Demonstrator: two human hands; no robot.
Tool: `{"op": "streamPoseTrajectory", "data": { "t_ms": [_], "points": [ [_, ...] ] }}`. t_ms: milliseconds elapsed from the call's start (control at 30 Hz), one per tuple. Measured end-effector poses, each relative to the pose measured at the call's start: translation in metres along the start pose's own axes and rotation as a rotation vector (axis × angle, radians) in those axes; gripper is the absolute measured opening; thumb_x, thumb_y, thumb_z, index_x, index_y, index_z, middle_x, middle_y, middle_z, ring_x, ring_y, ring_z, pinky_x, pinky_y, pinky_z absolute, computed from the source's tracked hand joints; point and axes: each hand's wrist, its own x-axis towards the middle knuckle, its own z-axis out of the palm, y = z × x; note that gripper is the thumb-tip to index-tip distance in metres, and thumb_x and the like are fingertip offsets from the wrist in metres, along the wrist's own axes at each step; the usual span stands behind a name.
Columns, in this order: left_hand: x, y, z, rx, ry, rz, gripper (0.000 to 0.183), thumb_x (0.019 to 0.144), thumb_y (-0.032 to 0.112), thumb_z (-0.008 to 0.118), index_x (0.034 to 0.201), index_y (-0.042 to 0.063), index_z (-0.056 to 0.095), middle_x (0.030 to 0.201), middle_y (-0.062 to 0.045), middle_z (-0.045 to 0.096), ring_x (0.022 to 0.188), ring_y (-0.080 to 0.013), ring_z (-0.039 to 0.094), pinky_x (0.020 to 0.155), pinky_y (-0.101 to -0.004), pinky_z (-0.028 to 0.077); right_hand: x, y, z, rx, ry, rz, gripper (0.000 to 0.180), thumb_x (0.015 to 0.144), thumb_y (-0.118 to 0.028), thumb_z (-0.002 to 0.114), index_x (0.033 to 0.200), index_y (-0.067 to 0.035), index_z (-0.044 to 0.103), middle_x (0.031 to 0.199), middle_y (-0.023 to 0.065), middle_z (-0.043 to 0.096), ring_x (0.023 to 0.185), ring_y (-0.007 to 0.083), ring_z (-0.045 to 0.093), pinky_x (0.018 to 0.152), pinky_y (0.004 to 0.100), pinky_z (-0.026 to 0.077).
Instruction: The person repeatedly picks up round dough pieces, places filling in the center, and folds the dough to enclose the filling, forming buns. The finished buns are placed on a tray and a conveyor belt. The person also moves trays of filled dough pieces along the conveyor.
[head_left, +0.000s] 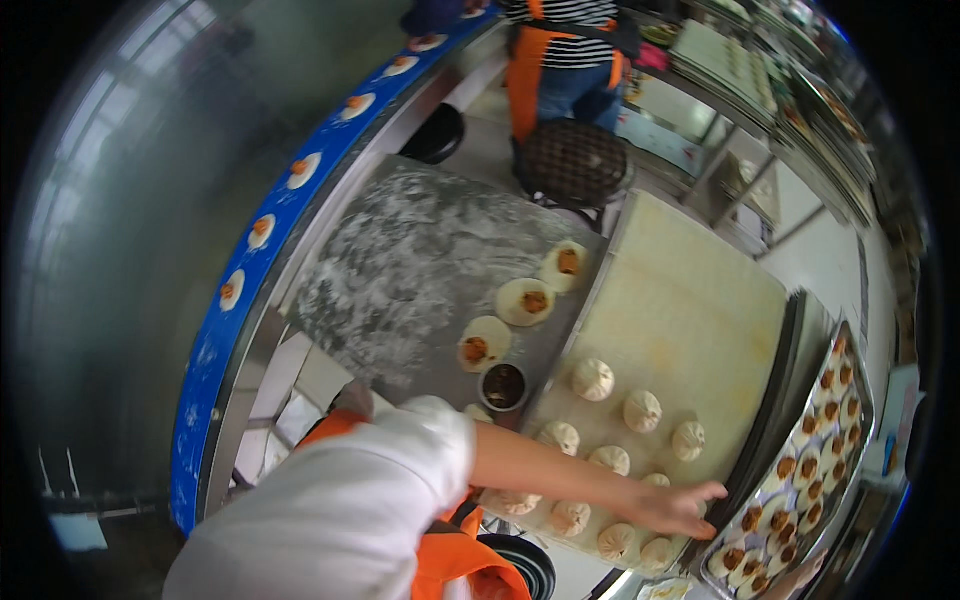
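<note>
My left hand (679, 514), on a bare forearm below a white sleeve, reaches over the lower right corner of a pale lined board (682, 300). Its fingers are spread and hold nothing visible; the fingertips are near a metal tray (846, 341). Pleated filled buns (643, 411) stand on the board, some hidden under my arm. The tray carries several flat dough rounds (808, 469) topped with brown filling. Only part of my right hand (801, 576) shows, beside the tray's lower right edge; whether it grips the tray cannot be told.
A floured metal worktop (405, 255) holds three filled dough rounds (525, 302) and a small bowl of dark filling (503, 387). At left a blue conveyor belt (206, 367) carries more rounds. Farther off are a person in an orange apron (529, 75), a stool (576, 161) and stacked trays (724, 67).
</note>
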Motion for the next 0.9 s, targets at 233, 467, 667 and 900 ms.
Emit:
{"op": "streamPoseTrajectory", "data": {
  "t_ms": [233, 467, 667, 900],
  "points": [
    [-0.478, 0.013, -0.236, 0.382, 1.914, 0.253, 0.024, 0.082, 0.006, 0.065, 0.103, 0.005, 0.053, 0.093, -0.007, 0.062, 0.081, -0.0178, 0.061, 0.074, -0.0283, 0.049, -0.142, -0.382, 0.150, 0.475, -0.155, -0.569, 0.040, 0.096, -0.028, 0.045, 0.124, -0.001, 0.054, 0.126, 0.0124, 0.056, 0.111, 0.0250, 0.055, 0.095, 0.0359, 0.042],
    [-0.903, -0.062, -0.250, 0.752, 2.343, -0.939, 0.075, 0.062, 0.037, 0.082, 0.122, 0.003, 0.052, 0.130, -0.019, 0.047, 0.118, -0.0333, 0.045, 0.099, -0.0404, 0.038, -0.669, -0.797, 0.331, 0.550, -1.325, -0.928, 0.033, 0.086, -0.014, 0.061, 0.117, -0.005, 0.060, 0.116, 0.0098, 0.062, 0.104, 0.0208, 0.060, 0.088, 0.0331, 0.048],
    [-0.943, -0.085, -0.259, 0.578, 1.934, -0.605, 0.075, 0.053, 0.033, 0.088, 0.112, 0.001, 0.054, 0.107, -0.017, 0.056, 0.097, -0.0296, 0.056, 0.083, -0.0369, 0.047, -1.035, -0.949, 0.409, 0.225, -1.646, -1.490, 0.062, 0.072, -0.031, 0.077, 0.122, -0.003, 0.054, 0.129, 0.0166, 0.049, 0.121, 0.0314, 0.046, 0.101, 0.0414, 0.038],
    [-0.934, -0.059, -0.266, 0.387, 1.788, -0.838, 0.062, 0.058, 0.025, 0.086, 0.104, 0.000, 0.053, 0.106, -0.020, 0.055, 0.096, -0.0326, 0.056, 0.078, -0.0405, 0.046, -1.118, -0.947, 0.446, -0.314, -1.344, -1.593, 0.075, 0.058, -0.028, 0.084, 0.121, -0.004, 0.051, 0.117, 0.0163, 0.051, 0.113, 0.0331, 0.047, 0.090, 0.0414, 0.046]
  ]
}}
